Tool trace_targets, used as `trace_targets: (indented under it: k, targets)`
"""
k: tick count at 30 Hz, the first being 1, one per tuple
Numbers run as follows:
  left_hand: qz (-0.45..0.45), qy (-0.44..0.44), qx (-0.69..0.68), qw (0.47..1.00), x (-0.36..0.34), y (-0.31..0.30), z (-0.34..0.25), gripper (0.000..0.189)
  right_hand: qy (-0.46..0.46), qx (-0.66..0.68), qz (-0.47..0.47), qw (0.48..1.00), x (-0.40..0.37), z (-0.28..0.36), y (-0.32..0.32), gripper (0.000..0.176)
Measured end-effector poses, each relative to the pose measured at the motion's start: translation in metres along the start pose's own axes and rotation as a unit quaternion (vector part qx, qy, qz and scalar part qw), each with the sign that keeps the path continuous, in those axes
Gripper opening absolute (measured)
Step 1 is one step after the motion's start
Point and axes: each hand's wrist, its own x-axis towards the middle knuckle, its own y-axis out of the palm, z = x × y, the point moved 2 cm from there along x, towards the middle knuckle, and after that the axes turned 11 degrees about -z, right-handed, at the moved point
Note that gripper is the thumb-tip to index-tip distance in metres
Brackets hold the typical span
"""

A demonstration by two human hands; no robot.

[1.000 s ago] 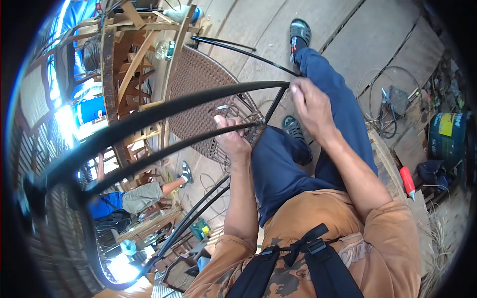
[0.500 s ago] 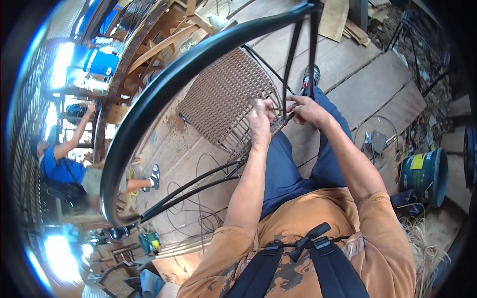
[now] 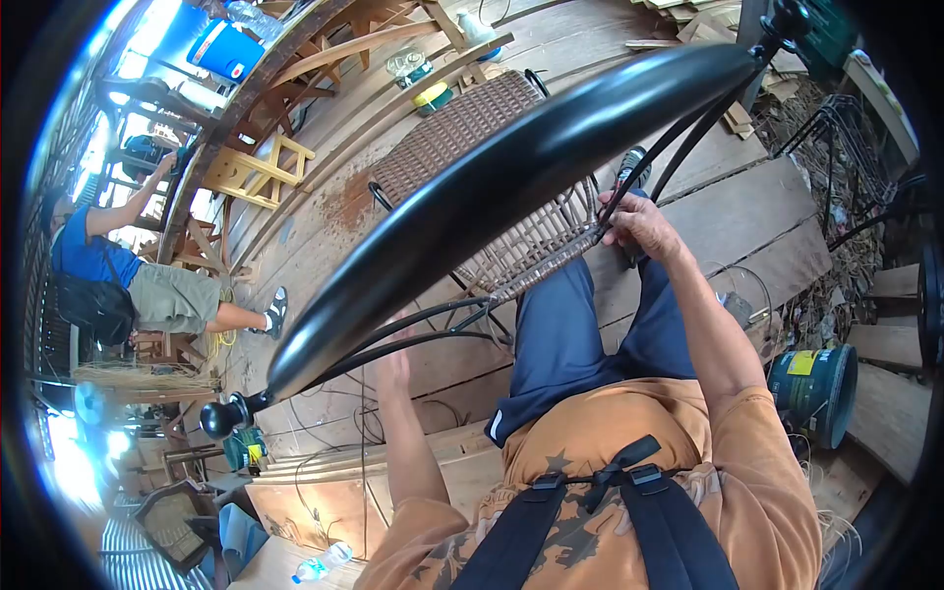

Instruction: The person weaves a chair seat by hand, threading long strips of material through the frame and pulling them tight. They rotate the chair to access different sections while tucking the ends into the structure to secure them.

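Observation:
A black metal chair frame lies tilted across my lap; its thick tube (image 3: 492, 187) runs from lower left to upper right. A brown woven seat panel (image 3: 462, 128) fills the frame, with paler loose strands (image 3: 536, 246) at its near edge. My right hand (image 3: 637, 224) is closed on the frame's near edge, where a thin black rod (image 3: 678, 147) meets the weave. My left hand (image 3: 393, 346) is lower, blurred, with fingers up against the thin lower tubes (image 3: 433, 329). Whether the left hand grips them is unclear.
A person in a blue shirt (image 3: 93, 261) crouches at the left by wooden stools (image 3: 251, 172). A blue bucket (image 3: 811, 388) stands at my right. Wire loops (image 3: 364, 423) lie on the plank floor. Another black frame (image 3: 846, 138) stands at the upper right.
The frame has swung, so its thick tube now crosses the middle of the view. My left hand has dropped from the woven edge down to the lower tubes. My right hand stays at the edge.

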Motion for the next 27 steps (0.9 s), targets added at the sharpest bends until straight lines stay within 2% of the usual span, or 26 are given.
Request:
trace_targets:
  k: [2, 5, 7, 10, 12, 13, 15, 16, 18, 20, 21, 23, 25, 26, 27]
  targets:
    - [0.081, 0.025, 0.091, 0.992, 0.038, 0.019, 0.026, 0.034, 0.005, 0.005, -0.016, 1.000, -0.003, 0.001, 0.004, 0.046]
    - [0.216, -0.073, 0.237, 0.944, 0.033, 0.076, 0.013, 0.039, -0.003, 0.018, -0.027, 0.999, -0.003, 0.000, 0.003, 0.045]
    - [0.300, -0.133, 0.332, 0.884, 0.024, 0.097, 0.005, 0.043, 0.000, 0.009, -0.030, 1.000, -0.001, 0.002, 0.004, 0.044]
    - [0.340, -0.058, 0.368, 0.863, 0.063, 0.049, 0.033, 0.041, 0.016, -0.006, -0.043, 0.999, -0.003, 0.006, 0.005, 0.044]
    - [0.304, 0.018, 0.474, 0.826, 0.090, -0.015, 0.030, 0.038, 0.015, 0.015, -0.050, 0.999, -0.005, 0.006, 0.006, 0.044]
    - [0.265, 0.077, 0.566, 0.777, 0.103, -0.054, 0.026, 0.036, 0.016, -0.002, -0.043, 0.999, -0.004, 0.007, 0.006, 0.046]
    - [0.189, 0.210, 0.732, 0.619, 0.120, -0.116, 0.017, 0.033, 0.019, -0.030, -0.031, 0.999, -0.003, 0.005, 0.005, 0.049]
    - [0.163, 0.266, 0.771, 0.555, 0.126, -0.140, 0.022, 0.032, 0.011, -0.043, -0.039, 0.998, 0.003, -0.002, 0.003, 0.049]
    - [0.145, 0.349, 0.775, 0.506, 0.141, -0.146, 0.042, 0.029, 0.018, -0.013, -0.034, 0.999, 0.000, 0.003, 0.006, 0.049]
    - [0.134, 0.275, 0.718, 0.625, 0.077, -0.057, 0.000, 0.036, 0.042, -0.020, -0.039, 0.998, -0.008, 0.004, 0.010, 0.043]
    - [0.177, 0.324, 0.686, 0.627, 0.105, -0.060, 0.040, 0.037, 0.053, -0.019, -0.052, 0.997, -0.009, 0.010, 0.013, 0.037]
    - [0.184, 0.328, 0.586, 0.717, 0.094, -0.021, 0.062, 0.035, 0.069, -0.047, -0.076, 0.994, -0.005, 0.013, 0.015, 0.031]
    - [0.207, 0.155, 0.505, 0.824, 0.039, 0.045, 0.020, 0.032, 0.080, -0.100, -0.101, 0.987, 0.004, 0.009, 0.015, 0.030]
    - [0.265, 0.027, 0.483, 0.834, 0.033, 0.055, 0.011, 0.032, 0.085, -0.104, -0.116, 0.984, 0.005, 0.009, 0.017, 0.019]
    - [0.317, -0.100, 0.453, 0.827, 0.031, 0.056, 0.009, 0.031, 0.078, -0.101, -0.120, 0.985, 0.006, 0.008, 0.019, 0.018]
